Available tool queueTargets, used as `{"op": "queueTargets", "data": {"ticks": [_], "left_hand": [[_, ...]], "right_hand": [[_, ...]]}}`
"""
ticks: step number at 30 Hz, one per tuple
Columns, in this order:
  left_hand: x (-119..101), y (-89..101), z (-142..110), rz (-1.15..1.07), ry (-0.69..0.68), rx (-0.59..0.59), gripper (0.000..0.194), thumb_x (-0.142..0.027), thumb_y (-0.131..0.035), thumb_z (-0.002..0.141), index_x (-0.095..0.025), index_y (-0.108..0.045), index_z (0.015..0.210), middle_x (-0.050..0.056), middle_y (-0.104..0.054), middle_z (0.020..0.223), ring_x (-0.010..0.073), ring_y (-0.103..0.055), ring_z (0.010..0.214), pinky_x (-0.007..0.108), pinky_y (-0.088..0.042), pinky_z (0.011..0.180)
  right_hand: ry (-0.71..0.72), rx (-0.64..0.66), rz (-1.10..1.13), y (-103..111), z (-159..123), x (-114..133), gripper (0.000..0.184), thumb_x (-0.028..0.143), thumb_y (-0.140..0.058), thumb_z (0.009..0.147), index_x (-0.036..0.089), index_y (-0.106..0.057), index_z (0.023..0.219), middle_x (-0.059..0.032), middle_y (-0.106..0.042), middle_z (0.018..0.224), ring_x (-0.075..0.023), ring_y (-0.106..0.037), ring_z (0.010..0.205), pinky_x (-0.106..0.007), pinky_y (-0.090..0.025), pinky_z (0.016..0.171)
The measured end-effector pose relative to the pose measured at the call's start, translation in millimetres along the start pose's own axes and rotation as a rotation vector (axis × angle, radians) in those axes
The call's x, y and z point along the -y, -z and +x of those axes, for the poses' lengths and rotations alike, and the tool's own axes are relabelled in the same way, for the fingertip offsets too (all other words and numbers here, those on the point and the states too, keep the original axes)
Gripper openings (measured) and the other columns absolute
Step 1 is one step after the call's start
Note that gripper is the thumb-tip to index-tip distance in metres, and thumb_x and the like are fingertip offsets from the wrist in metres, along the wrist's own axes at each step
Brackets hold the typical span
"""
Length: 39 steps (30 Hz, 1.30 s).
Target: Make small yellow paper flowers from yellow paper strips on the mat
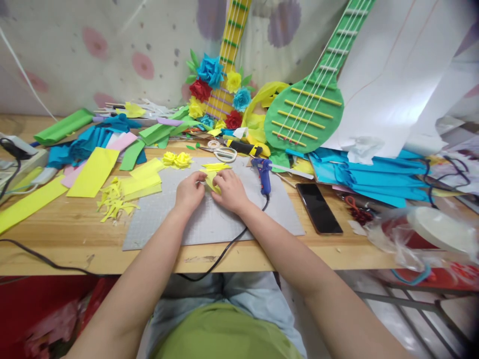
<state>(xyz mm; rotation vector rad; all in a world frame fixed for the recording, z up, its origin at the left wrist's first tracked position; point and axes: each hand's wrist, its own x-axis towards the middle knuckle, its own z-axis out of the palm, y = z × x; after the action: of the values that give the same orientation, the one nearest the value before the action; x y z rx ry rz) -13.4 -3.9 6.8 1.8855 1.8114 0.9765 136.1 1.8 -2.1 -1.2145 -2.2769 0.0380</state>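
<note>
Over the grey cutting mat point(157, 219), my left hand point(190, 192) and my right hand point(231, 189) pinch a small piece of yellow crepe paper point(212, 180) between them. More yellow paper pieces point(217, 166) lie just beyond my fingertips. Two finished-looking yellow paper flowers point(177, 159) sit at the mat's back edge, left of my hands. A blue glue gun point(264, 177) rests to the right of my right hand, its black cord running across the mat. Scissors with white handles point(224, 154) lie behind my hands.
Yellow strips point(144, 182) and scraps point(117, 200) lie left. A phone point(319, 208) and blue crepe paper point(374, 172) are on the right. Behind stand a green paper lute-like instrument point(305, 117) and a yellow one point(232, 45) with paper flowers. The table's front edge point(318, 262) is near me.
</note>
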Motion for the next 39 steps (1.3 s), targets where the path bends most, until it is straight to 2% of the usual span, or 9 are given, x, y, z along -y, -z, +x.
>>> {"op": "queueTargets", "data": {"ticks": [6,9,12,17,19,23,26,32,39], "left_hand": [[4.8,2.2,3.1,0.094,-0.116,-0.148,0.052,-0.009,-0.051,0.065,-0.024,-0.048,0.114,0.007,-0.052,0.118,0.0200,-0.046,0.112,0.033,-0.038,0.093],[7.5,5.1,4.3,0.141,-0.196,-0.079,0.028,-0.017,-0.058,0.067,-0.024,-0.058,0.094,0.006,-0.054,0.107,0.0221,-0.044,0.112,0.037,-0.032,0.098],[6.9,5.8,3.3,0.127,-0.299,-0.015,0.005,-0.023,-0.058,0.071,-0.021,-0.058,0.075,0.005,-0.055,0.096,0.0197,-0.047,0.102,0.034,-0.035,0.094],[-7.3,-3.0,-4.5,0.278,-0.474,0.083,0.004,-0.020,-0.054,0.071,-0.020,-0.058,0.072,0.006,-0.057,0.089,0.0223,-0.048,0.095,0.036,-0.036,0.084],[-13.5,-9.9,-7.3,0.366,-0.449,0.118,0.006,-0.017,-0.054,0.069,-0.020,-0.058,0.072,0.008,-0.057,0.085,0.0241,-0.049,0.092,0.037,-0.036,0.081],[-19.4,-21.8,-8.2,0.433,-0.254,0.039,0.009,-0.018,-0.050,0.072,-0.018,-0.057,0.077,0.011,-0.058,0.086,0.0267,-0.051,0.091,0.038,-0.035,0.078],[-20.5,-24.7,-7.2,0.442,-0.196,-0.002,0.012,-0.022,-0.050,0.074,-0.018,-0.058,0.081,0.011,-0.059,0.089,0.0276,-0.051,0.093,0.040,-0.034,0.080],[-15.9,-16.1,-5.0,0.302,-0.205,0.052,0.011,-0.028,-0.053,0.073,-0.021,-0.060,0.077,0.006,-0.061,0.088,0.0235,-0.053,0.093,0.038,-0.034,0.083],[2.6,-7.5,-0.5,0.262,-0.116,0.083,0.014,-0.022,-0.055,0.069,-0.026,-0.067,0.076,0.004,-0.059,0.090,0.0233,-0.051,0.096,0.039,-0.034,0.085]], "right_hand": [[-0.067,-0.081,0.090,8.1,0.6,-8.2,0.018,0.009,-0.048,0.074,0.022,-0.060,0.079,-0.0069,-0.052,0.102,-0.0225,-0.040,0.102,-0.038,-0.033,0.090],[-0.099,-0.138,0.180,13.9,0.4,-13.7,0.020,0.007,-0.048,0.072,0.022,-0.061,0.075,-0.0055,-0.051,0.102,-0.0215,-0.040,0.105,-0.040,-0.032,0.094],[-0.147,-0.186,0.214,14.8,0.6,-18.4,0.021,0.008,-0.048,0.074,0.023,-0.062,0.073,-0.0056,-0.050,0.104,-0.0215,-0.041,0.106,-0.040,-0.032,0.095],[-0.225,-0.207,0.188,5.1,2.8,-22.1,0.024,0.008,-0.046,0.074,0.023,-0.065,0.078,-0.0074,-0.049,0.111,-0.0231,-0.038,0.111,-0.042,-0.031,0.097],[-0.239,-0.194,0.159,1.5,3.3,-21.6,0.028,0.006,-0.046,0.072,0.022,-0.065,0.084,-0.0080,-0.048,0.114,-0.0237,-0.037,0.112,-0.042,-0.031,0.097],[-0.194,-0.129,0.130,0.3,2.9,-16.2,0.036,0.006,-0.047,0.069,0.022,-0.062,0.097,-0.0087,-0.047,0.118,-0.0251,-0.038,0.112,-0.044,-0.031,0.096],[-0.150,-0.034,0.163,-0.1,3.4,-12.1,0.031,0.008,-0.047,0.071,0.021,-0.062,0.095,-0.0094,-0.050,0.113,-0.0234,-0.045,0.105,-0.042,-0.036,0.092],[-0.204,-0.021,0.283,-7.5,5.4,-19.0,0.021,0.007,-0.044,0.071,0.019,-0.061,0.075,-0.0066,-0.053,0.107,-0.0174,-0.051,0.098,-0.034,-0.043,0.087],[-0.179,-0.043,0.170,-2.9,1.0,-20.0,0.024,0.006,-0.049,0.071,0.021,-0.064,0.082,-0.0086,-0.051,0.113,-0.0239,-0.040,0.111,-0.043,-0.036,0.095]]}}
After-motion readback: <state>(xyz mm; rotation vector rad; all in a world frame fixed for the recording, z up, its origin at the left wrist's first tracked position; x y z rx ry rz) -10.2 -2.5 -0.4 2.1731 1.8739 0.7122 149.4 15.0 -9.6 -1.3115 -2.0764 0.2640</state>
